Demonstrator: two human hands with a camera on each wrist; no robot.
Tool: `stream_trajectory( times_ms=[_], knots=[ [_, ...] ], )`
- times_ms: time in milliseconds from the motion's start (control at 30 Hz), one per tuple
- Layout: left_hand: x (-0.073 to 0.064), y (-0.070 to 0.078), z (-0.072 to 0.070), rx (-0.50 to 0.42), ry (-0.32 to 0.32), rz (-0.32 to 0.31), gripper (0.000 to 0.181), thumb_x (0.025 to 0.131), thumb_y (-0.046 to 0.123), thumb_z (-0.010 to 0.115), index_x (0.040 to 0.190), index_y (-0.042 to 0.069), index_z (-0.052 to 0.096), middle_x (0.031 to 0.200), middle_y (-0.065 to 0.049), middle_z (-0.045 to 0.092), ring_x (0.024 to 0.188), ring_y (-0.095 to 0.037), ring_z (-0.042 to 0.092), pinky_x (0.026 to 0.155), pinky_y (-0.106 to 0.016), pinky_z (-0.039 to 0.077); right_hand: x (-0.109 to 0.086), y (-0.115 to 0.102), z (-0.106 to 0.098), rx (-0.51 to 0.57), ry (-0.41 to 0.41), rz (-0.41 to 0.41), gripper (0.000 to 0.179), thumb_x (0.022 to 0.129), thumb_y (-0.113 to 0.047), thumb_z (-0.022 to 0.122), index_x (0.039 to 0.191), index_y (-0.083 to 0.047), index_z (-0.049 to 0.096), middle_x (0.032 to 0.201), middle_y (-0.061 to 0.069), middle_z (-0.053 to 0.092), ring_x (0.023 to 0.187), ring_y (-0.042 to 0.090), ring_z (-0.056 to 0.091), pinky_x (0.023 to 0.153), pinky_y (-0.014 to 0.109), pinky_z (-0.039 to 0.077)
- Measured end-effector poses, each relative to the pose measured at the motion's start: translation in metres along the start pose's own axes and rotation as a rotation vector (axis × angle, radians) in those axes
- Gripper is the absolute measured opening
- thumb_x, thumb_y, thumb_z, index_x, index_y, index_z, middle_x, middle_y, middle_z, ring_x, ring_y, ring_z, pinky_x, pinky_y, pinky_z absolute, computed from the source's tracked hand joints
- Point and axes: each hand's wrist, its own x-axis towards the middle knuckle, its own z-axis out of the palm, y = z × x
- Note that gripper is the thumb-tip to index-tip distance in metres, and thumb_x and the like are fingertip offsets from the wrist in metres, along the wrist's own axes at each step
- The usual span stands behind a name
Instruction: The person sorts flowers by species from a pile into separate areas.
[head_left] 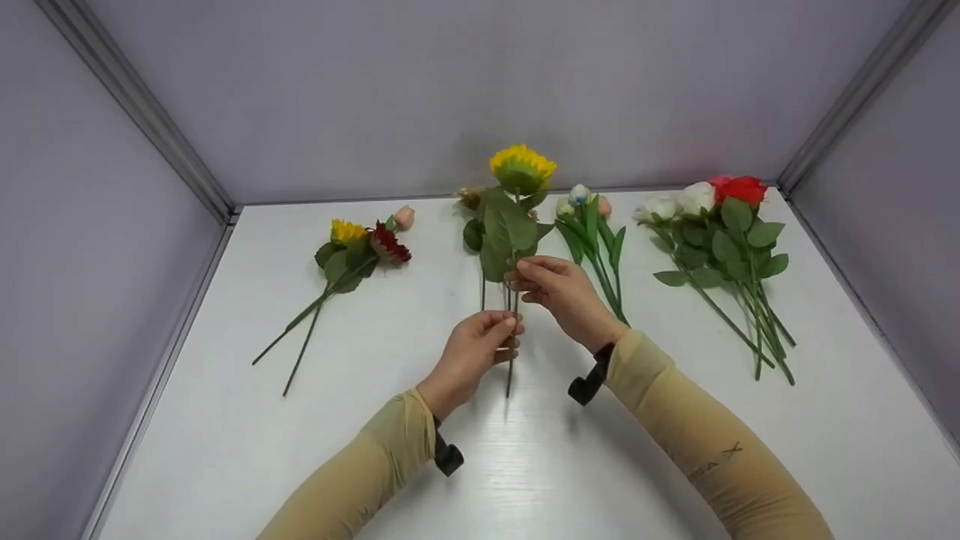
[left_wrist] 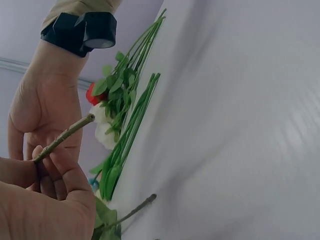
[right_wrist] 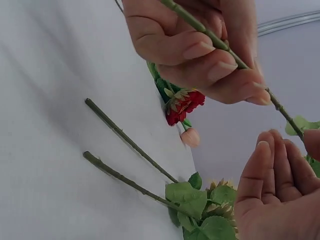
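A yellow sunflower is held upright, tilted slightly, above the white table, its large leaves below the bloom. Low on its stem, my left hand grips it with curled fingers; the cut end pokes out past that hand in the left wrist view. Higher up, just under the leaves, the thumb and index finger of my right hand pinch the same stem. Behind it lie pale brownish flowers whose stems rest on the table, partly hidden in the head view.
To the left lie a yellow sunflower, a dark red flower and a peach bud. Right of my hands are pale tulips; farther right, white roses and a red rose. Grey walls enclose the table.
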Motion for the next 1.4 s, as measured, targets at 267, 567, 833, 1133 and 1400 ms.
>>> stream_trajectory(
  times_ms=[267,567,833,1133,1400],
  knots=[
    [-0.003,-0.019,0.011,0.0,-0.055,-0.017,0.026,0.103,0.013,0.063,0.121,-0.005,0.065,0.106,-0.013,0.069,0.091,-0.019,0.066,0.085,-0.036,0.06,-0.008,0.005,-0.014,-0.005,0.048,-0.001,0.029,0.099,-0.015,0.071,0.12,0.004,0.067,0.101,0.011,0.071,0.09,0.022,0.068,0.082,0.033,0.058],
    [-0.011,-0.026,0.014,0.178,-0.082,-0.047,0.028,0.096,0.007,0.071,0.119,-0.009,0.065,0.102,-0.012,0.069,0.088,-0.023,0.071,0.078,-0.036,0.062,-0.008,0.009,-0.022,-0.016,0.14,-0.008,0.035,0.097,-0.012,0.072,0.121,0.012,0.063,0.095,0.01,0.071,0.082,0.019,0.068,0.078,0.033,0.06],
    [-0.012,-0.026,0.013,0.199,-0.095,-0.073,0.028,0.096,0.007,0.071,0.118,-0.008,0.063,0.103,-0.014,0.068,0.089,-0.025,0.071,0.077,-0.037,0.062,-0.008,0.013,-0.019,-0.066,0.131,-0.021,0.027,0.097,-0.013,0.074,0.115,0.006,0.068,0.096,0.012,0.071,0.081,0.02,0.069,0.079,0.035,0.061],
    [-0.007,-0.025,0.01,0.177,-0.034,-0.039,0.029,0.098,0.014,0.07,0.119,-0.006,0.066,0.101,-0.014,0.072,0.087,-0.023,0.072,0.077,-0.036,0.062,-0.007,0.015,-0.017,-0.083,0.117,-0.023,0.027,0.097,-0.015,0.073,0.116,0.004,0.069,0.098,0.013,0.071,0.082,0.02,0.069,0.08,0.036,0.061],
    [0.0,-0.02,0.003,0.183,-0.008,0.021,0.026,0.098,0.011,0.07,0.118,-0.006,0.066,0.099,-0.013,0.069,0.084,-0.022,0.07,0.074,-0.036,0.062,-0.001,0.02,-0.003,-0.114,0.089,0.002,0.034,0.097,-0.015,0.074,0.121,0.008,0.067,0.1,0.014,0.071,0.085,0.022,0.07,0.081,0.036,0.061]
  ],
)
